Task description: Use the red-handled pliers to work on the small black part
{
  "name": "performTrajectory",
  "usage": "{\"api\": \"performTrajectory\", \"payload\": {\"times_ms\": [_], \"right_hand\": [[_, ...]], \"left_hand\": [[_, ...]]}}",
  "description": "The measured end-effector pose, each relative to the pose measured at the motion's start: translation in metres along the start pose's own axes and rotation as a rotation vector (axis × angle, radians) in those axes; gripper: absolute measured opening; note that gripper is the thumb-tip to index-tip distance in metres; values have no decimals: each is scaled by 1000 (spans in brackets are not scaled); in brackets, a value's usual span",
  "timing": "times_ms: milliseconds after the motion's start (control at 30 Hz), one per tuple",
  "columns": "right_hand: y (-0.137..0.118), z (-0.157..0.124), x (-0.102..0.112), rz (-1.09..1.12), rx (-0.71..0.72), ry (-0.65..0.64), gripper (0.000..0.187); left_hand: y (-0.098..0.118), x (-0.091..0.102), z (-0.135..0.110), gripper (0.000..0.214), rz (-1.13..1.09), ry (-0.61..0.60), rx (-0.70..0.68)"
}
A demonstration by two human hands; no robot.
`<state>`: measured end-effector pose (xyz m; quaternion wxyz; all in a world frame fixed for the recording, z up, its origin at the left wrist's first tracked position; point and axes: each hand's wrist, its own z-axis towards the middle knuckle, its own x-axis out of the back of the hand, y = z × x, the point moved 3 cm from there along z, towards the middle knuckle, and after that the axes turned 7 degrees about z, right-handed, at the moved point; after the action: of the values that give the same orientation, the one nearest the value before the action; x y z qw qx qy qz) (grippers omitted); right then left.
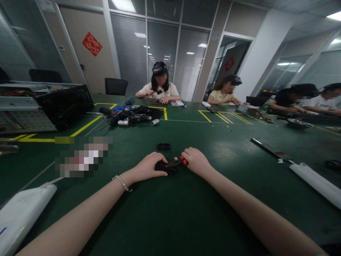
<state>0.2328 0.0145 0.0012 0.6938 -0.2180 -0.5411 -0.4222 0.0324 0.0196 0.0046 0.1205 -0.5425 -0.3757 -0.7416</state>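
Observation:
My left hand (149,166) lies curled over a small black device (165,167) on the green table (186,213), holding it down. My right hand (195,160) is closed round a small tool with red and black handles (179,162), whose tip rests on the black device. A small black part (163,146) lies loose on the table just beyond my hands.
A pile of black tools and parts (130,117) lies farther back left, beside an open computer case (39,106). White devices lie at the near left (21,213) and right (314,181). Several other people sit working at the far side and right end.

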Motion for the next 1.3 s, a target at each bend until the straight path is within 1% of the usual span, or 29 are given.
{"api": "performTrajectory", "payload": {"times_ms": [333, 900, 1300], "right_hand": [[-1, 1, 1, -2, 26, -3, 16], [0, 0, -1, 11, 14, 10, 20], [1, 1, -4, -6, 26, 7, 16]], "left_hand": [[-1, -1, 1, 34, 4, 17, -19], [0, 1, 0, 33, -11, 13, -13], [0, 0, 0, 32, 3, 27, -29]]}}
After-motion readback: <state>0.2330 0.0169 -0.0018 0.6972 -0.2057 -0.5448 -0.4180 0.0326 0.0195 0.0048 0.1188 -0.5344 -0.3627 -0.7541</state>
